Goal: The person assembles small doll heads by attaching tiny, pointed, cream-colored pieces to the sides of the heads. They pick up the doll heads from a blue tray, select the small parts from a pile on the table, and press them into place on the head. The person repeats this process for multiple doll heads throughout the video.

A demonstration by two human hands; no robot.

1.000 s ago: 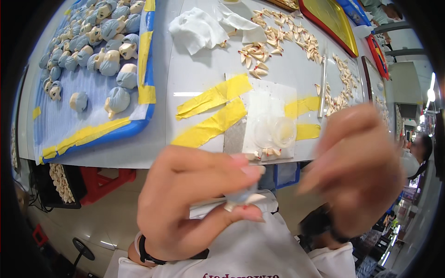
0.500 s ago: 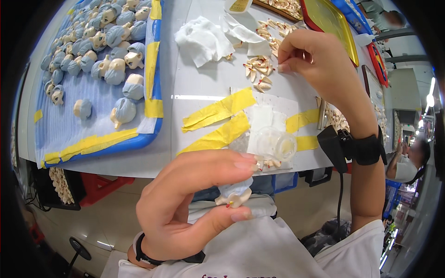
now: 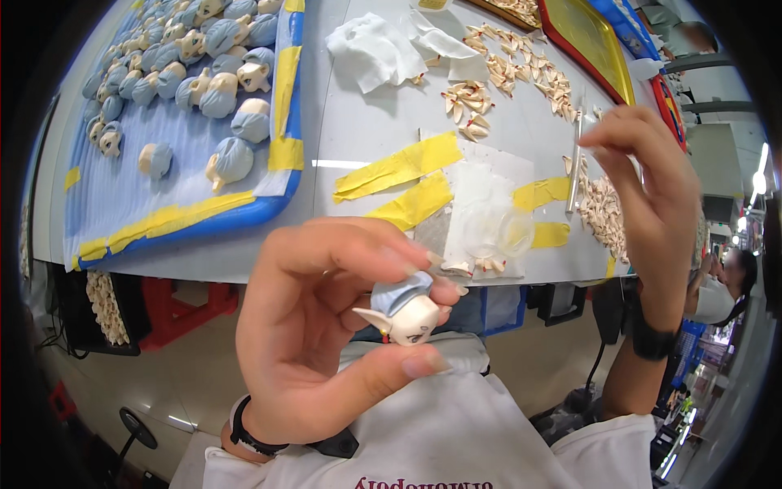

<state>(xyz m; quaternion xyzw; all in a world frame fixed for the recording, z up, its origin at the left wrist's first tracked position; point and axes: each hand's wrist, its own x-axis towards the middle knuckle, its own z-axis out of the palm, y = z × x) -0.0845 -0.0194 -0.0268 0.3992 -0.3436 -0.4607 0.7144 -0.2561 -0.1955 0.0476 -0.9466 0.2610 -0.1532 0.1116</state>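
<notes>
My left hand (image 3: 318,326) is closed round a small doll head (image 3: 403,310) with blue hair, a pale face and a pointed ear with a red and yellow dot below it. The thumb presses from beneath and the fingers from above. My right hand (image 3: 643,171) hangs over the right side of the table, fingers bent and apart, with nothing visible in them. Closest to its fingertips is a thin metal rod (image 3: 577,159), beside a heap of small pale pointed pieces (image 3: 603,213). More such pieces, some red-tipped, lie in a cluster (image 3: 467,99) further left.
A blue tray (image 3: 244,213) at left holds many blue-haired doll heads on a padded sheet. Yellow tape strips (image 3: 399,167), clear round cups (image 3: 497,232) and crumpled white tissue (image 3: 371,53) lie mid-table. A red-rimmed yellow tray (image 3: 582,37) stands far right. Other people are at the right.
My right hand has moved right, away from the red-tipped pieces, and its pinched fingers have parted. The doll head in my left hand has turned, so its face and pointed ear now show.
</notes>
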